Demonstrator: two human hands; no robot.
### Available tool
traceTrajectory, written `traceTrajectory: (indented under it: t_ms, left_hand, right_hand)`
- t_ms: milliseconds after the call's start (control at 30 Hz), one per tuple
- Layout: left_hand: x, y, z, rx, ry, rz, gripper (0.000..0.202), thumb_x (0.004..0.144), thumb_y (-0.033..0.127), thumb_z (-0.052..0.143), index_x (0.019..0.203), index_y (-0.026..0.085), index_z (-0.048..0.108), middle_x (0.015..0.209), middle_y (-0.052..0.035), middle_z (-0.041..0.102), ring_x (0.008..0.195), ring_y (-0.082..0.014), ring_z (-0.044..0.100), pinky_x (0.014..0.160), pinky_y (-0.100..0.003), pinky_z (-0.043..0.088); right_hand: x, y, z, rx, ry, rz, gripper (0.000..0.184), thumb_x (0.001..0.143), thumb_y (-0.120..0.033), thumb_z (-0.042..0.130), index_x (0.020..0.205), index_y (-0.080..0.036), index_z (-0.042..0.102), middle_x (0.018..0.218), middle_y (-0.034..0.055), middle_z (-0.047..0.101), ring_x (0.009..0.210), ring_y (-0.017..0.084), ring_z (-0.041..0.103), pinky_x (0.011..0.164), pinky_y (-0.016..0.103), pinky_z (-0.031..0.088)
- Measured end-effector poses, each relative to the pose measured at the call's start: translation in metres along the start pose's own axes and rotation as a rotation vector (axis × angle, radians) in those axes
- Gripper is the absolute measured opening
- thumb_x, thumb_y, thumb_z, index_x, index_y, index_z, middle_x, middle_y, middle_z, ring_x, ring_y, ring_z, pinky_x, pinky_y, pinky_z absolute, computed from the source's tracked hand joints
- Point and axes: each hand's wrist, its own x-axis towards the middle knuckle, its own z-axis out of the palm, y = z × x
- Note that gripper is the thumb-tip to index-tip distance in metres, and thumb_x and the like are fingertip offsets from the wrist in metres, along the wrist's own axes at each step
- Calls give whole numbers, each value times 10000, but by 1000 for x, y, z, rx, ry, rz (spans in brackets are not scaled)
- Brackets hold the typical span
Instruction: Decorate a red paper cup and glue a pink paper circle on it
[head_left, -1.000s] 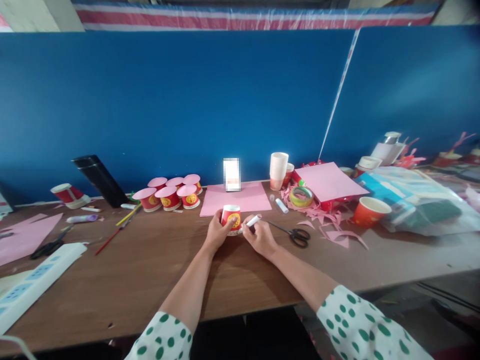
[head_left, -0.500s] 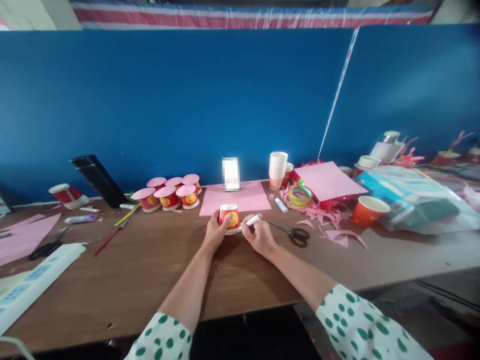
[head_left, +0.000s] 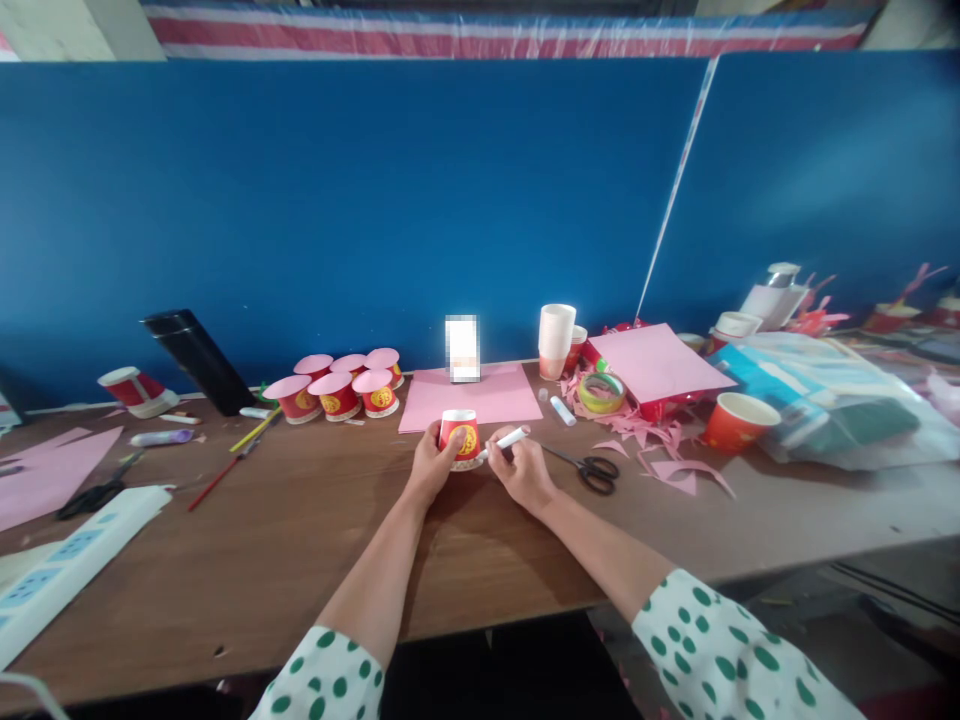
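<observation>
In my left hand (head_left: 433, 462) is a red paper cup (head_left: 459, 432) with a yellow emblem, turned upside down so its white base faces up. My fingers wrap round its left side. My right hand (head_left: 523, 470) grips a white marker pen (head_left: 508, 438), whose tip points at the lower right of the cup; whether it touches is too small to tell. Just beyond the cup lies a stack of pink paper (head_left: 499, 397). Scissors with black handles (head_left: 598, 473) rest to the right of my right hand.
Several upturned red cups topped with pink discs (head_left: 339, 394) stand to the left. A stack of white cups (head_left: 556, 340), a roll of tape (head_left: 601, 392) and pink scraps (head_left: 675, 440) are at the right. A power strip (head_left: 79, 560) lies at the far left.
The marker pen and my right hand have shifted slightly to the right. My left hand keeps the cup in nearly the same place.
</observation>
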Motion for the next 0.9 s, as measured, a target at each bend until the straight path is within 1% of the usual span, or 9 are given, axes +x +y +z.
traceTrajectory:
  t_ms: [100,233,333,467,567,667,800,833,900]
  left_hand:
    - [0,-1,-1,3,-18,-1,434,688,483,617,954,146,561,821,-48,645,728,-177,601,660,-281,474]
    - [0,-1,0,-2,-11,-8,436,684,485,619,951,144,564,813,-47,646,722,-177,603,650,-277,474]
    - [-1,0,0,-23,-8,-6,430,686,485,615,946,146,570,800,-43,647,715,-177,605,647,-276,475]
    - [0,-1,0,-16,-3,6,432,679,482,621,945,144,576,797,-41,647,709,-175,605,639,-273,475]
    - [0,0,0,-18,-8,2,435,670,481,631,939,142,579,797,-41,648,709,-174,606,642,-271,475]
    - [-1,1,1,-78,-1,-25,434,677,487,625,940,145,575,786,-36,650,705,-172,610,648,-272,478]
    - [-1,3,2,-194,14,-59,438,691,499,613,955,153,565,783,-31,657,701,-169,621,652,-277,484]
    - [0,2,2,-223,10,-62,436,692,496,615,958,155,563,791,-33,660,710,-171,625,660,-279,486]
    - [1,2,1,-283,1,-66,430,693,490,622,954,154,563,807,-40,666,734,-177,633,683,-289,489]
  right_hand:
    - [0,0,0,-7,15,-3,148,860,-270,434,782,-182,524,661,23,607,565,129,560,581,222,447]
    - [0,1,0,-17,7,-2,156,861,-275,429,783,-184,530,666,27,608,572,133,559,587,227,446]
    - [0,2,1,-23,-10,0,162,856,-276,432,776,-184,539,665,26,611,566,133,559,586,229,442]
    - [0,2,2,-26,-64,3,170,851,-265,437,750,-184,547,650,19,605,549,129,552,565,226,426]
    - [0,0,2,-8,-78,28,172,849,-268,442,737,-186,544,620,8,586,524,124,535,543,225,415]
    - [0,-3,1,66,-19,77,183,845,-296,452,725,-185,534,593,0,563,512,123,522,531,225,414]
    - [3,2,2,279,141,256,248,855,-361,447,688,-186,500,524,-21,512,453,111,482,447,212,391]
    - [4,5,3,331,175,302,249,855,-371,450,698,-184,499,517,-27,504,439,107,476,430,209,387]
    - [6,11,4,389,224,359,227,856,-379,459,780,-176,525,522,-30,511,433,108,485,420,205,397]
